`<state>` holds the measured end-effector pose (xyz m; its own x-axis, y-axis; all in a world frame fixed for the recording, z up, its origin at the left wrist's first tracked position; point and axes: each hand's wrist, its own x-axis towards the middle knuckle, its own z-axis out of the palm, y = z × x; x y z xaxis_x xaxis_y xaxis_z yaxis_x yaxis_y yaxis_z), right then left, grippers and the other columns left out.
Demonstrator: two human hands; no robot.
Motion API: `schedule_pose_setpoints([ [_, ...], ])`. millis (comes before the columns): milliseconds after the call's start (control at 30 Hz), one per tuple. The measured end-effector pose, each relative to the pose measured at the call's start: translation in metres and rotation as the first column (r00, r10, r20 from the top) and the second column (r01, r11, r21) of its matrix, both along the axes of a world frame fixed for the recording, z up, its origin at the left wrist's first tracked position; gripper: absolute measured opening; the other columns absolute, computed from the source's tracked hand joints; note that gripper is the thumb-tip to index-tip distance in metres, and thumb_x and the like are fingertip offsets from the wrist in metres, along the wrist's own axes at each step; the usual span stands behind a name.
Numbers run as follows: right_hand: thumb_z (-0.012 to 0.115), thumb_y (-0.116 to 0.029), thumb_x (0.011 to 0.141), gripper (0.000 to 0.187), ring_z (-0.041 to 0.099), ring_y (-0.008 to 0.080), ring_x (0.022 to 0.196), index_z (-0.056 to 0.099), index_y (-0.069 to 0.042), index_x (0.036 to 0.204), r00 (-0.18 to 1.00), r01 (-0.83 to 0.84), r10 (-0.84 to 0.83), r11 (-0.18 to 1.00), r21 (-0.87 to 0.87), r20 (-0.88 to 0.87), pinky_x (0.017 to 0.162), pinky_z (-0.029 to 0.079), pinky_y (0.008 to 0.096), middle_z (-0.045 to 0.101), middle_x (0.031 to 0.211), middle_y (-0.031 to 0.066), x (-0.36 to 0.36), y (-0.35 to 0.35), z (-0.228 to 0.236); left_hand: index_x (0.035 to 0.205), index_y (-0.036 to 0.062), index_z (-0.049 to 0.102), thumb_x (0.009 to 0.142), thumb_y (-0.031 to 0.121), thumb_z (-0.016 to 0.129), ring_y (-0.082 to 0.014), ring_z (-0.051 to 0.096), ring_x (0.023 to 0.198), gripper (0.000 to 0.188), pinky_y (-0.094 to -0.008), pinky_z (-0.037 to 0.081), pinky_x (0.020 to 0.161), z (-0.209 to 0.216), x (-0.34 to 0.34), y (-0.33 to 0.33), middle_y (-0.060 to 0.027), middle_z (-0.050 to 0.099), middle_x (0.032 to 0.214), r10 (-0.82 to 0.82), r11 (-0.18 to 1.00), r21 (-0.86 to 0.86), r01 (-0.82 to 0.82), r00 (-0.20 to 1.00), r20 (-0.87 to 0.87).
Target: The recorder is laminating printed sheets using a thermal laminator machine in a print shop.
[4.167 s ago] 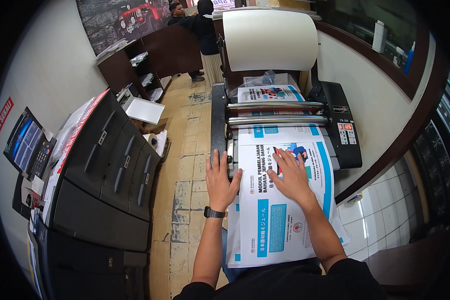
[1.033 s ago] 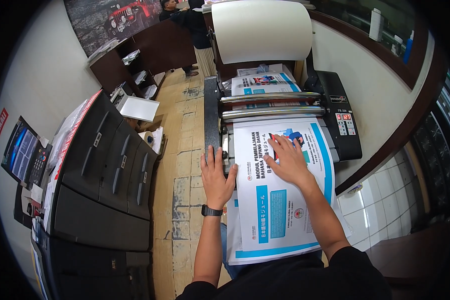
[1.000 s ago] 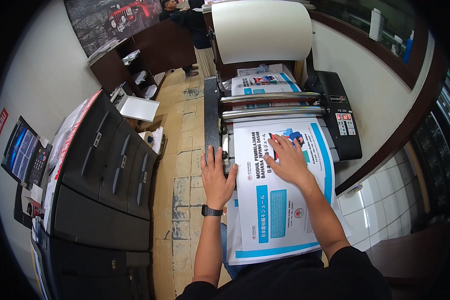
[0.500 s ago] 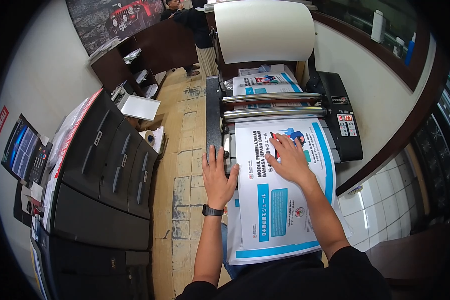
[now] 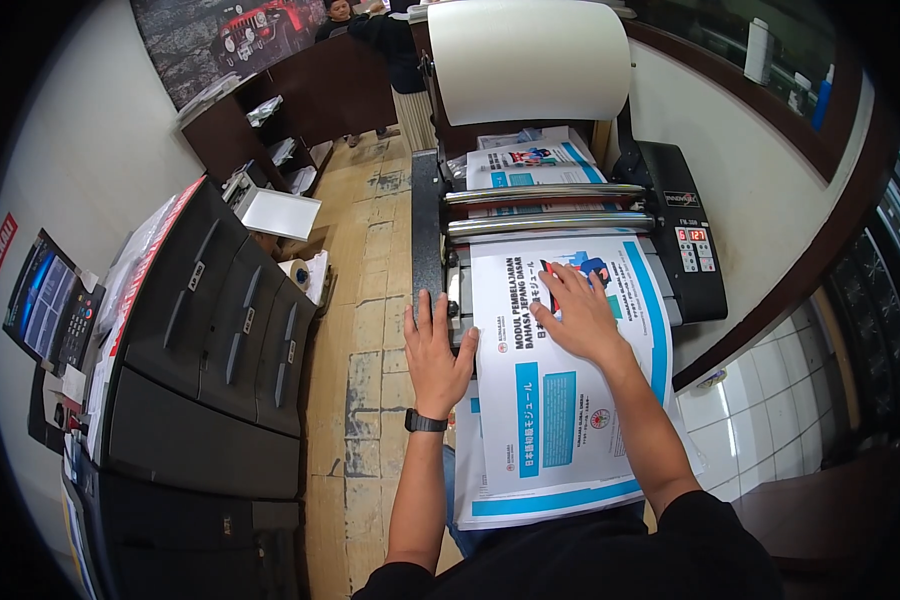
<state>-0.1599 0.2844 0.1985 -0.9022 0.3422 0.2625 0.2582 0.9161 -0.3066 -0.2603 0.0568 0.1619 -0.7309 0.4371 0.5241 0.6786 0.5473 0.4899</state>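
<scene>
Nearest the body, a printed sheet (image 5: 500, 400) is being steadied by the right hand (image 5: 582, 318), fingers spread, nothing being grasped. The machine's left edge (image 5: 427, 220) is apparently being touched by the left hand (image 5: 437, 360), also flat and gripping nothing. Most of this sheet is seemingly being left short of the metal rollers (image 5: 550, 226); beyond them, below a white roll (image 5: 530, 60), another printed portion (image 5: 535, 172) is being carried, judged already passed through.

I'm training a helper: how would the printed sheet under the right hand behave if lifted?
The printed sheet looks thin and papery, so it is probably light and floppy. Other sheets show beneath its left edge, so it might slide over or drag them.
</scene>
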Motion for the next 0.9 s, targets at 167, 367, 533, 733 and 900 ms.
schedule_pose_setpoints([
  [167, 0.053, -0.049, 0.099, 0.064, 0.031, 0.0335, 0.15, 0.049, -0.009, 0.148, 1.0, -0.003, 0.003, 1.0, -0.002, -0.011, 0.124, 0.014, 0.0543, 0.042, 0.156, 0.0181, -0.002, 0.002, -0.001, 0.153, 0.0106, 0.042, 0.096, 0.038, 0.064, -0.045, 0.021, 0.149, 0.067, -0.0572, 0.027, 0.118, 0.0, 0.0, 0.0, -0.0164, 0.025, 0.165, -0.001, 1.0, -0.002, 0.001, 1.0, -0.001],
  [367, 0.055, -0.041, 0.099, 0.054, 0.041, 0.0343, 0.143, 0.057, -0.004, 0.139, 0.991, -0.015, 0.015, 1.0, -0.001, -0.136, 0.122, 0.022, 0.051, 0.051, 0.148, 0.0185, 0.004, -0.002, -0.003, 0.153, 0.0105, 0.042, 0.095, 0.038, 0.065, -0.045, 0.021, 0.149, 0.068, -0.0571, 0.027, 0.118, -0.001, -0.001, 0.001, -0.0163, 0.027, 0.165, 0.01, 1.0, -0.001, -0.01, 1.0, -0.012],
  [533, 0.059, -0.034, 0.097, 0.049, 0.047, 0.0338, 0.138, 0.061, -0.001, 0.133, 0.957, -0.058, 0.059, 0.998, 0.011, -0.286, 0.121, 0.026, 0.0495, 0.058, 0.14, 0.0192, 0.027, -0.016, -0.014, 0.153, 0.0104, 0.042, 0.095, 0.037, 0.065, -0.0453, 0.022, 0.149, 0.068, -0.0569, 0.026, 0.118, -0.001, -0.001, 0.002, -0.0165, 0.027, 0.164, 0.011, 1.0, 0.003, -0.011, 1.0, -0.01],
  [733, 0.061, -0.029, 0.096, 0.046, 0.046, 0.0322, 0.14, 0.062, -0.001, 0.132, 0.932, -0.09, 0.087, 0.996, 0.006, -0.351, 0.122, 0.025, 0.0495, 0.058, 0.142, 0.0184, 0.064, -0.027, -0.027, 0.153, 0.0087, 0.042, 0.095, 0.034, 0.065, -0.0466, 0.023, 0.148, 0.067, -0.0563, 0.025, 0.118, 0.002, 0.002, 0.003, -0.0177, 0.028, 0.164, -0.003, 1.0, -0.003, 0.003, 1.0, -0.016],
  [900, 0.064, -0.012, 0.092, 0.018, 0.063, 0.0327, 0.122, 0.074, -0.001, 0.102, 0.832, -0.193, 0.044, 0.957, -0.215, -0.553, 0.113, 0.039, 0.0476, 0.073, 0.112, 0.0152, 0.099, -0.022, -0.035, 0.152, 0.0075, 0.042, 0.096, 0.031, 0.065, -0.0469, 0.023, 0.147, 0.065, -0.0556, 0.023, 0.119, 0.001, 0.003, 0.0, -0.0183, 0.027, 0.164, -0.002, 1.0, -0.016, 0.002, 1.0, -0.001],
])
